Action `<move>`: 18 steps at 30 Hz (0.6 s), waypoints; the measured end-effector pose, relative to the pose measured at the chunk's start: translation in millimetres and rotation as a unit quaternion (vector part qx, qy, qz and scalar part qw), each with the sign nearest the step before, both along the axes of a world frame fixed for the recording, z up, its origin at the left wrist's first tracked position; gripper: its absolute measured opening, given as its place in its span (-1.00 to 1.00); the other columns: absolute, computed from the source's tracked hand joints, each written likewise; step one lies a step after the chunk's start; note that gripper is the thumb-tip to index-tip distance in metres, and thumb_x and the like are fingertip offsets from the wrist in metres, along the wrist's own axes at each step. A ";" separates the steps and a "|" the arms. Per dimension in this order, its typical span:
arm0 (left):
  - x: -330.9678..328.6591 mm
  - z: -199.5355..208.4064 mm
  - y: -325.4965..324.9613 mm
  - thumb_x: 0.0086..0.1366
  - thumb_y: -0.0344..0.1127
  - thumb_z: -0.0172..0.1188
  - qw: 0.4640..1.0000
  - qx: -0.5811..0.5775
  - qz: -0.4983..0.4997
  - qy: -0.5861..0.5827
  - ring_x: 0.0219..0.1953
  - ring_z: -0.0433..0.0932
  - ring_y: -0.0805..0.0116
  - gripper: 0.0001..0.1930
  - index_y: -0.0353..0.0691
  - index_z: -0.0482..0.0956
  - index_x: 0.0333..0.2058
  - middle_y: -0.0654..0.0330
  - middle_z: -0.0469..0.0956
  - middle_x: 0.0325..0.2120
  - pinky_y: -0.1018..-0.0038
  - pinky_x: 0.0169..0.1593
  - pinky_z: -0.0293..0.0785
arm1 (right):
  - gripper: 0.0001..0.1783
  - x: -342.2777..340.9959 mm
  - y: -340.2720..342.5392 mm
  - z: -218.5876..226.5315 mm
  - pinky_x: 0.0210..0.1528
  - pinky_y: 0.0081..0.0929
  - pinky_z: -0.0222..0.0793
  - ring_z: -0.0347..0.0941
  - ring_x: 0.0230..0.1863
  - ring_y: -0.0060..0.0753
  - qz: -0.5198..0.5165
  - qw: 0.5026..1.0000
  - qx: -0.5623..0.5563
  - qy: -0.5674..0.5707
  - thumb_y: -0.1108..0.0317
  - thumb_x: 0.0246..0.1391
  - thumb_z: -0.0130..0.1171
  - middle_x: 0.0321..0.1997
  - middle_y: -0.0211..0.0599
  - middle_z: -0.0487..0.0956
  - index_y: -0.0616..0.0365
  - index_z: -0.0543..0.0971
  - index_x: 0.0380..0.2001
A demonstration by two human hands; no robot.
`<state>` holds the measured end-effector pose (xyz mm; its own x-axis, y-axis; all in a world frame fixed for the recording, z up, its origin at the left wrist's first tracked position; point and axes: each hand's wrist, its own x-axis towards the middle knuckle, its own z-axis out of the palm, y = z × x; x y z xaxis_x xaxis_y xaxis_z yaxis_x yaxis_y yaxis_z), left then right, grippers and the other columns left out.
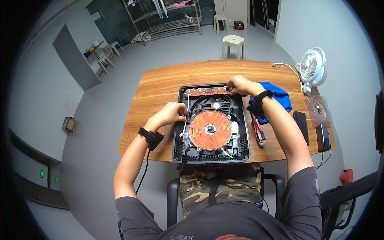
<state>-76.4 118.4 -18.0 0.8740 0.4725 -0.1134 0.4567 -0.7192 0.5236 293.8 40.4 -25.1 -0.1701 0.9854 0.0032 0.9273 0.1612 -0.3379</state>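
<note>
An opened induction cooker (244, 154) lies on the wooden table in front of me, its black housing facing up. Inside it sit a round copper coil (200, 132), a black fan partly covered by the coil, and a long orange circuit board (204, 91) along the far edge. My right hand (240, 85) has its fingers closed at the right end of that board. Over the housing's left edge, my left hand (174, 113) pinches beside a white wire (189, 102); whether the wire is between the fingertips is hidden.
Right of the cooker lie a screwdriver (259, 132), a blue cloth (280, 95) and a black flat case (301, 127). Farther right are a clear plastic box (321, 114), a dark device with a cable (322, 138) and a white fan (313, 67). Stools and a metal rack stand beyond.
</note>
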 end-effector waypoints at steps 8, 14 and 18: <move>-10.0 14.3 -17.2 0.12 -0.38 0.42 0.999 0.026 -0.028 -0.030 -0.31 0.68 0.21 -0.79 -0.30 0.68 -0.27 0.07 0.71 -0.37 0.35 -0.19 0.58 | -0.58 -1.4 -1.9 -0.4 -0.02 -0.22 0.55 0.64 -0.09 -0.02 -0.012 1.000 -0.002 0.007 0.40 -0.19 0.44 -0.17 -0.06 0.71 0.10 0.71 -0.14; -35.1 18.4 -42.1 0.14 -0.33 0.40 0.995 -0.036 -0.081 -0.052 -0.39 0.60 0.30 -0.81 -0.30 0.68 -0.31 0.13 0.61 -0.43 0.37 -0.27 0.54 | -0.55 -0.9 -3.6 3.0 -0.01 -0.23 0.53 0.63 -0.09 0.01 -0.001 1.000 0.003 -0.004 0.39 -0.19 0.45 -0.16 -0.02 0.70 0.14 0.70 -0.11; -42.9 9.0 -50.6 0.13 -0.32 0.41 0.993 -0.011 -0.090 -0.079 -0.39 0.59 0.28 -0.81 -0.28 0.69 -0.33 0.13 0.57 -0.45 0.35 -0.29 0.53 | -0.54 -0.7 -2.0 1.3 0.02 -0.23 0.51 0.61 -0.06 0.01 0.008 1.000 0.011 -0.007 0.38 -0.19 0.47 -0.14 -0.02 0.69 0.18 0.69 -0.11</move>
